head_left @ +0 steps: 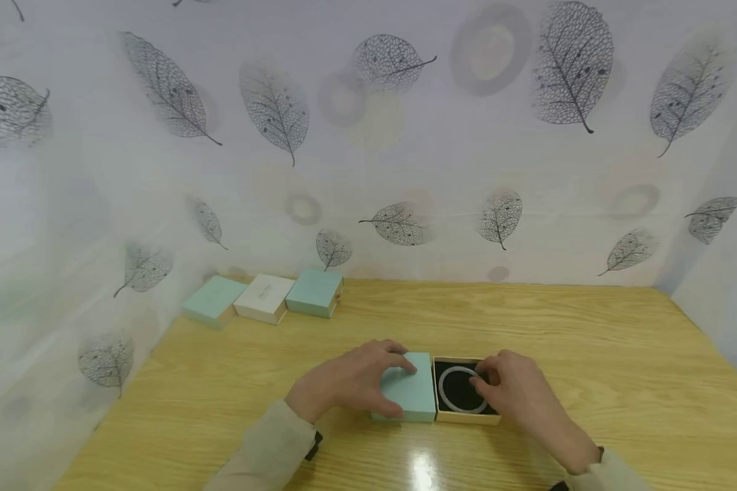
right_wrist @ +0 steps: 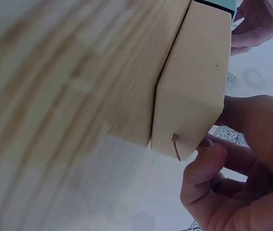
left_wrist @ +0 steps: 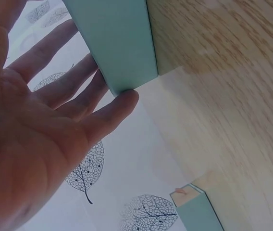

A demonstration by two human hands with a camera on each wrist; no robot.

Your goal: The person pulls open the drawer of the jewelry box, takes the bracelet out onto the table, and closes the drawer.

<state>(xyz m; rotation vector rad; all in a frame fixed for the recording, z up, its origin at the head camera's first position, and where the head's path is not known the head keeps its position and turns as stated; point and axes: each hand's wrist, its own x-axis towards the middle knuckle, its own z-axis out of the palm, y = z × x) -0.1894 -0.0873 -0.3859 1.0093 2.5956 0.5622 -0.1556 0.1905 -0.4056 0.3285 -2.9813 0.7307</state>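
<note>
In the head view, a mint-green box sleeve [head_left: 413, 392] lies on the table, its cream inner drawer [head_left: 467, 418] standing out to the right. A pale ring-shaped bangle [head_left: 445, 402] rests on the black lining of the drawer. My left hand [head_left: 350, 382] holds the sleeve, thumb at its near side and fingers over the top and far side. My right hand [head_left: 518, 392] reaches over the drawer's right side and pinches the bangle's right edge. In the right wrist view, a brown ribbon tab [right_wrist: 176, 148] sticks out of the drawer's end; the bangle is hidden there.
At the table's back left sit a mint box [head_left: 213, 299], a white box [head_left: 263, 297] and a teal box [head_left: 315, 292] in a row. A leaf-patterned curtain [head_left: 430, 150] rises behind the wooden table [head_left: 589, 341].
</note>
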